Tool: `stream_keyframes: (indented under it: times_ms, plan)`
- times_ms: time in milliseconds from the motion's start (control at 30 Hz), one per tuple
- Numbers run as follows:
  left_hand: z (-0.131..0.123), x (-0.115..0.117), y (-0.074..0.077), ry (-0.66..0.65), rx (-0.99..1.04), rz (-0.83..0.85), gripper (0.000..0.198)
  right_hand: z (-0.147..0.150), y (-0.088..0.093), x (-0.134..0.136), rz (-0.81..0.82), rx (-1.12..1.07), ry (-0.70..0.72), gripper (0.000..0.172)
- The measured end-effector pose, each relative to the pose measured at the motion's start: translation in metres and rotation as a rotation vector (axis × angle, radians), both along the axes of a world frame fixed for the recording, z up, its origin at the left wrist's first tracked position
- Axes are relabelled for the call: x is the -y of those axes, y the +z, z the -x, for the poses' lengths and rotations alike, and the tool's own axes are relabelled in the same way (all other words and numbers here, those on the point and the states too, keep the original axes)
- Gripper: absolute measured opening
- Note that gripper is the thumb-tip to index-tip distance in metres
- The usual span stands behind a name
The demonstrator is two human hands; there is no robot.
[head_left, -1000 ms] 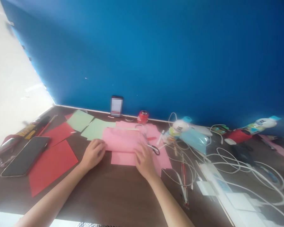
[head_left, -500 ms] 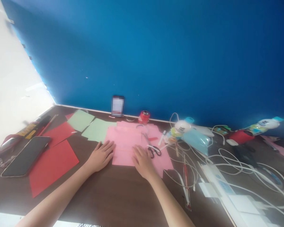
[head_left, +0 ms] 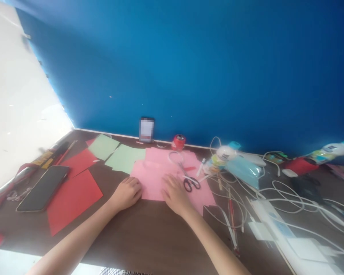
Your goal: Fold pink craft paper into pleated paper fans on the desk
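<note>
Head view: my left hand [head_left: 127, 193] rests on the dark surface [head_left: 149, 236] with fingers curled loosely, gripping nothing, fingertips touching the left edge of the pink paper [head_left: 152, 179]. My right hand [head_left: 174, 193] lies flat and open, palm down, pressing the paper's near right portion. The pink paper lies flat at the centre of the surface, between both hands. Scissors [head_left: 189, 179] lie on the pink sheets just beside my right hand. Green paper [head_left: 125, 157] lies behind the left hand; red paper [head_left: 73, 196] and a phone [head_left: 43, 183] lie further left. White cables [head_left: 289, 194] lie to the right.
</note>
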State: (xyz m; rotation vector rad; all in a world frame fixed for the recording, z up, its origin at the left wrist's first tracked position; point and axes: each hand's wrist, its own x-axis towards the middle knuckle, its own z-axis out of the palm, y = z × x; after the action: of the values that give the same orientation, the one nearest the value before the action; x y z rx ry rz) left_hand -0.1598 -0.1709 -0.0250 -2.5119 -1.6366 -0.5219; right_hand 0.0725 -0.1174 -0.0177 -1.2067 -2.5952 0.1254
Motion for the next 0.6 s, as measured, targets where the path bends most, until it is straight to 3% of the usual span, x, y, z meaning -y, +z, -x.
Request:
stream_keyframes:
  times_ms: [67,167,333,467,600]
  plan:
    - [0.000,-0.001,-0.002,0.003,-0.002,-0.003,0.019,0.006,-0.002,-0.010,0.068,0.074,-0.044,0.048]
    - [0.001,0.000,-0.002,0.010,0.013,0.007,0.019,0.012,-0.007,-0.025,0.130,0.134,-0.096,0.047]
    - [0.002,0.000,0.003,0.002,0.153,0.042,0.022,0.013,-0.018,-0.032,0.111,0.125,-0.131,0.046]
    - [0.002,-0.021,0.002,0.031,0.123,0.034,0.036,0.011,-0.021,-0.030,0.072,0.089,-0.095,0.046]
    - [-0.002,-0.044,-0.012,0.150,0.026,0.091,0.050,0.010,-0.020,-0.031,0.069,0.065,-0.075,0.045]
